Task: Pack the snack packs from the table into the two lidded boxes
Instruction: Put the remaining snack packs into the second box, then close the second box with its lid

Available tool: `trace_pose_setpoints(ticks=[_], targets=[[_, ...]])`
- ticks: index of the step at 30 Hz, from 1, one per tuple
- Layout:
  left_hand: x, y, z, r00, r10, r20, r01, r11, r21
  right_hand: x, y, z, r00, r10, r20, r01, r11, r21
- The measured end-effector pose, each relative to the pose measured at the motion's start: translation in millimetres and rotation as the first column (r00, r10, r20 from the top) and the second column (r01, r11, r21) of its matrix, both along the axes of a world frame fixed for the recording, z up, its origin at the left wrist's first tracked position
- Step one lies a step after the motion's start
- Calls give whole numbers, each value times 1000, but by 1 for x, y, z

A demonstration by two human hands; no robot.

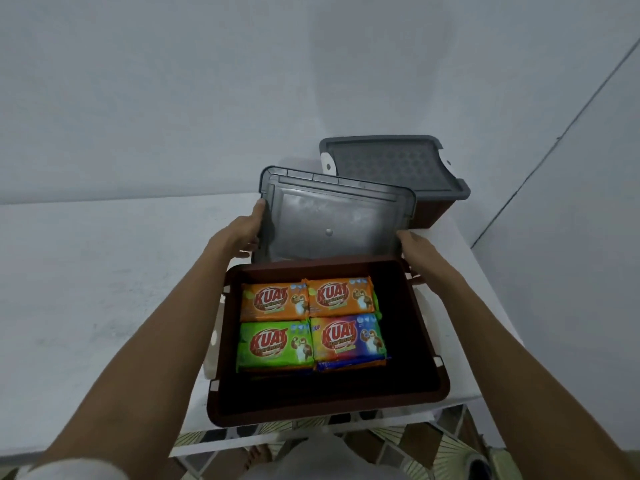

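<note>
The left hand (pixel 242 233) and the right hand (pixel 415 252) each grip one side edge of the grey lid (pixel 332 220), which is tilted with its inner face toward the camera, above the far rim of the open brown box (pixel 311 407). Four snack packs (pixel 273 301) lie flat inside this box, two orange at the back, one green and one blue-red in front. The second box (pixel 429 209) stands closed behind it on the white table (pixel 86 271).
</note>
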State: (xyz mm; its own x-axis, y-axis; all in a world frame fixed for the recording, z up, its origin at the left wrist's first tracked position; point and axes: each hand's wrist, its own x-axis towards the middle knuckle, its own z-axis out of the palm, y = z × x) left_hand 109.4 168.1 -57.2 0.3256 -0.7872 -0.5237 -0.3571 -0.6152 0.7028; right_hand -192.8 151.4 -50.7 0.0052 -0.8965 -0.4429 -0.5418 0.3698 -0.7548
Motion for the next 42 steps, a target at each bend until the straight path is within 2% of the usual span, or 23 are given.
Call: trace_pose_setpoints(ticks=[3, 6, 10, 12, 16, 18, 20, 23, 25, 29, 33, 35, 40, 42], targets=[[5, 9, 6, 999, 26, -20, -27, 999, -38, 0, 2, 9, 999, 20, 31, -20, 1000, -5], [12, 20, 15, 996, 63, -56, -70, 988, -139, -2, 1, 16, 994, 13, 106, -6, 997, -74], [21, 39, 29, 992, 73, -107, -102, 949, -298, -11, 0, 22, 963, -1, 270, 45, 987, -156], [25, 52, 34, 985, 92, -147, -140, 923, -358, -16, 3, 26, 928, 8, 373, 51, 988, -149], [29, 80, 42, 922, 100, -374, -245, 898, -364, -23, 10, 38, 821, 12, 570, 49, 995, -92], [25, 94, 46, 923, 81, -375, -227, 904, -363, -25, 17, 42, 773, 7, 635, 56, 995, -79], [17, 107, 46, 954, 35, -297, -163, 894, -418, -25, 26, 42, 816, 73, 574, 36, 984, -177], [10, 123, 31, 998, 2, -67, -36, 862, -505, -27, 42, 35, 935, 179, 307, -32, 903, -428], [5, 132, 21, 996, 28, 90, 21, 864, -503, -28, 52, 30, 974, 198, 113, -111, 844, -525], [-8, 151, 4, 932, 60, 356, 130, 865, -485, -29, 72, 8, 956, 159, -245, -277, 763, -585], [-20, 171, -9, 804, 146, 577, 202, 844, -496, -30, 89, -14, 933, 89, -349, -306, 704, -641], [-23, 179, -14, 786, 168, 594, 175, 862, -476, -33, 93, -18, 922, 70, -381, -317, 700, -639], [-20, 196, -23, 865, 166, 474, 60, 903, -426, -37, 101, -22, 910, 120, -397, -355, 720, -596], [-19, 200, -22, 910, 160, 382, 14, 910, -414, -38, 106, -24, 912, 134, -388, -358, 721, -594]])
